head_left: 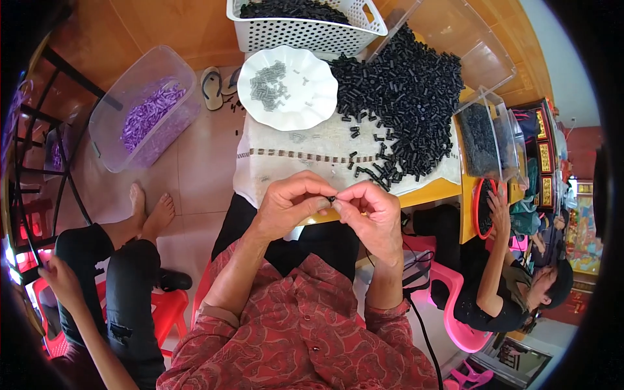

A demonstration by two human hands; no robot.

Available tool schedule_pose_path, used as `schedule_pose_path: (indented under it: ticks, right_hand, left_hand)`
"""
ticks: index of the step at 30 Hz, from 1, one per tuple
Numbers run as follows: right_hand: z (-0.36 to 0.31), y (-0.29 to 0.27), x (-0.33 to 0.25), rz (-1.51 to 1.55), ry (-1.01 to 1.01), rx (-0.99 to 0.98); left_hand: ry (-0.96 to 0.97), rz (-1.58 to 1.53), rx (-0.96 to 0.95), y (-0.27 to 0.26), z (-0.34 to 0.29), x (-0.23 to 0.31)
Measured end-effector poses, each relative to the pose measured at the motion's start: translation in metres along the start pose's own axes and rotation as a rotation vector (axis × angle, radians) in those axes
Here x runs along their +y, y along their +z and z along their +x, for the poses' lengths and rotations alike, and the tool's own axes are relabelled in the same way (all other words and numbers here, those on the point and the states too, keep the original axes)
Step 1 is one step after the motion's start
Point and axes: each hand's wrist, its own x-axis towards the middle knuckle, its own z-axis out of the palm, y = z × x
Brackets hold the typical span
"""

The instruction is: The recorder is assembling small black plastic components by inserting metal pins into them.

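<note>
One shirt [305, 325], two hands [289, 201] [374, 218] pinching one black piece [331, 199].

Slanting the left forearm [238, 275] inward from the lower edge, standing the right forearm [388, 286] nearly upright, bending both wrists [258, 229] toward each other and holding left hand [292, 202] and right hand [372, 218] close together at the fingertips near the centre, pinching with thumb and forefinger of each.

Left fingers [313, 207] and right fingers [361, 192] pinch a small black piece [331, 199] near a white cloth [270, 140].
</note>
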Motion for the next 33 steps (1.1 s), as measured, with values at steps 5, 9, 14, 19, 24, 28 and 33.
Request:
schedule_pose_path:
  ticks: [5, 9, 14, 19, 24, 28, 33]
  right_hand:
    - [-0.015, -0.01, 0.006, 0.038, 0.011, -0.058]
    - [-0.019, -0.011, 0.006, 0.167, 0.056, -0.044]
    - [-0.008, -0.019, 0.025, 0.114, 0.105, 0.081]
    - [0.024, -0.016, 0.05, -0.335, -0.107, 0.326]
    - [0.037, -0.008, 0.06, -0.576, -0.164, 0.376]
    - [0.037, -0.004, 0.061, -0.712, -0.138, 0.371]
    - [0.034, -0.006, 0.064, -0.732, -0.179, 0.378]
  left_hand:
    - [-0.1, -0.039, -0.102, 0.006, -0.002, 0.003]
    - [-0.091, -0.038, -0.119, 0.011, -0.002, -0.004]
    - [-0.164, -0.116, -0.047, 0.012, -0.001, -0.009]
    - [-0.167, -0.204, 0.07, 0.009, -0.001, -0.015]
    - [-0.16, -0.288, 0.137, 0.008, 0.001, -0.018]
    - [-0.17, -0.338, 0.19, 0.01, 0.001, -0.016]
    - [-0.149, -0.352, 0.193, 0.012, 0.002, -0.017]
